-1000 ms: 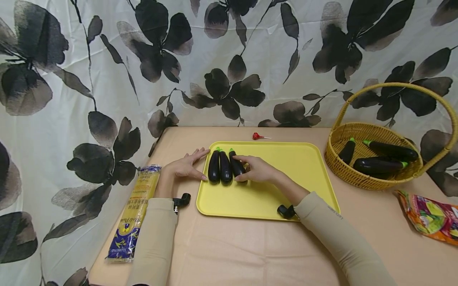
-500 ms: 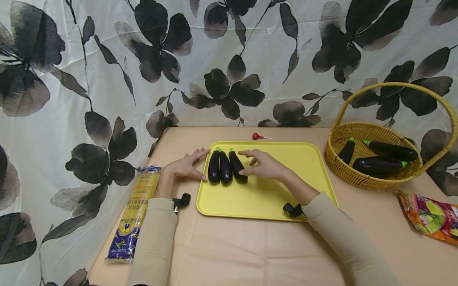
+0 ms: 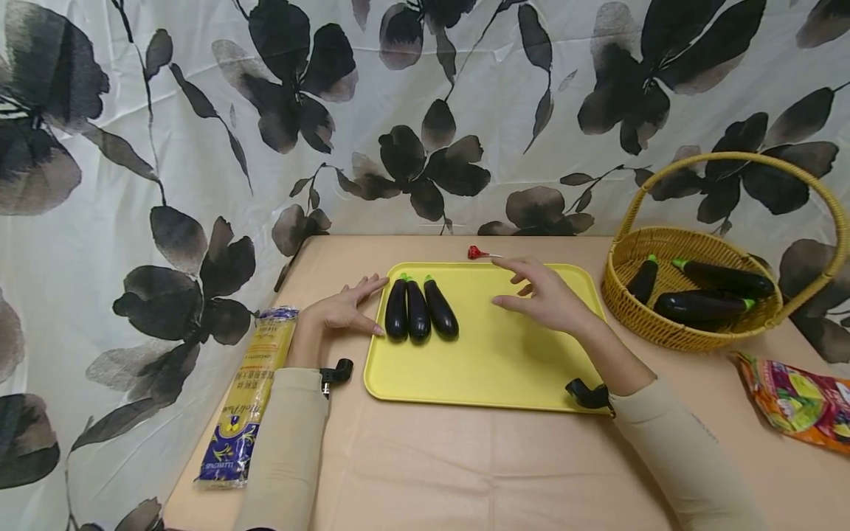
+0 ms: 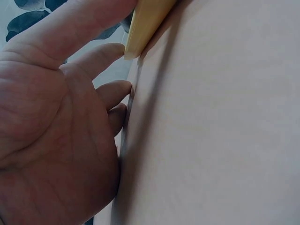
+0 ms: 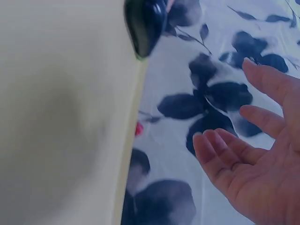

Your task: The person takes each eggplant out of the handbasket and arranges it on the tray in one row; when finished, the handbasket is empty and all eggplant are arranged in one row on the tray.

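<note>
Three dark eggplants (image 3: 418,313) with green stems lie side by side at the left end of a yellow tray (image 3: 505,376). My left hand (image 3: 340,308) rests at the tray's left edge, fingers spread; in the left wrist view the fingers (image 4: 108,58) reach to the tray's rim. My right hand (image 3: 544,295) hovers over the tray's right half with nothing in it, its fingers loosely bent. The right wrist view shows that palm (image 5: 262,187) empty, with one eggplant (image 5: 145,28) at the tray's far side.
At the right stands a wicker basket (image 3: 664,335) with a tall handle, holding several eggplants (image 3: 704,306). A colourful snack bag (image 3: 800,402) lies in front of it. A spaghetti packet (image 3: 242,413) lies beside the left forearm. A small red-headed lollipop (image 3: 474,252) lies behind the tray.
My right hand has let go of the rightmost eggplant and moved right, away from the row and toward the basket. The left hand stays at the tray's edge.
</note>
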`<state>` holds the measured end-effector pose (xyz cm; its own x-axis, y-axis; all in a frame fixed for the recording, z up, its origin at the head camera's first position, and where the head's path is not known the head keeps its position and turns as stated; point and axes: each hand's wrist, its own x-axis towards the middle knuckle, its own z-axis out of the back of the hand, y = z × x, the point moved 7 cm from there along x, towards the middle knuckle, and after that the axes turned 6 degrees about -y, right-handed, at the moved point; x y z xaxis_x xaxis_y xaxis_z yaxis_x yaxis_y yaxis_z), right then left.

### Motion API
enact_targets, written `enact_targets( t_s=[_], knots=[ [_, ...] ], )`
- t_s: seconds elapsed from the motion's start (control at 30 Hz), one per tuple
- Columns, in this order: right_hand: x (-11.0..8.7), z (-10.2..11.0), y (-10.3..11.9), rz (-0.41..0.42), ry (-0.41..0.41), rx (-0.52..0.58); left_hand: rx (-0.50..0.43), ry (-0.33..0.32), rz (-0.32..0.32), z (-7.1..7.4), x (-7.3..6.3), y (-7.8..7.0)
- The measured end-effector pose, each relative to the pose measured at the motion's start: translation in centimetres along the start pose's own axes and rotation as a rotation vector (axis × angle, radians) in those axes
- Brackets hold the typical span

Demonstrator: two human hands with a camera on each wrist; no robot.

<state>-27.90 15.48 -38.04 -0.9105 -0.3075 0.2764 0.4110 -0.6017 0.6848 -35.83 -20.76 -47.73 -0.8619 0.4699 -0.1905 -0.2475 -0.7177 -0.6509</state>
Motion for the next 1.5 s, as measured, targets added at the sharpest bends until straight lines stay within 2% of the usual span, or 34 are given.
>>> enact_targets(
  t_s=[0.17,0.3,0.57,0.77,1.13,1.37,1.5],
  knots=[
    [-1.0,2.7,-0.6,0.004,-0.099,-0.067,-0.007,-0.001,0.014,0.1,0.2,0.2],
    [-1.3,4.3,-1.9,-0.013,-0.141,-0.087,-0.01,-0.003,0.003,0.2,0.3,0.3],
    [-2.4,7.2,-3.5,-0.057,-0.111,-0.053,-0.027,0.005,0.005,0.1,0.2,0.0],
    [-3.6,9.8,-4.1,-0.09,-0.125,-0.064,-0.028,0.005,0.008,0.1,0.2,0.0],
    [-5.6,13.7,-5.8,-0.156,-0.126,-0.131,-0.02,0.008,0.013,0.1,0.2,0.0],
    [-7.4,16.5,-8.3,-0.201,-0.133,-0.185,-0.006,0.013,0.004,0.1,0.2,-0.1],
    [-8.5,17.9,-9.8,-0.25,-0.109,-0.24,-0.007,0.015,0.002,0.1,0.2,-0.2]
  ],
)
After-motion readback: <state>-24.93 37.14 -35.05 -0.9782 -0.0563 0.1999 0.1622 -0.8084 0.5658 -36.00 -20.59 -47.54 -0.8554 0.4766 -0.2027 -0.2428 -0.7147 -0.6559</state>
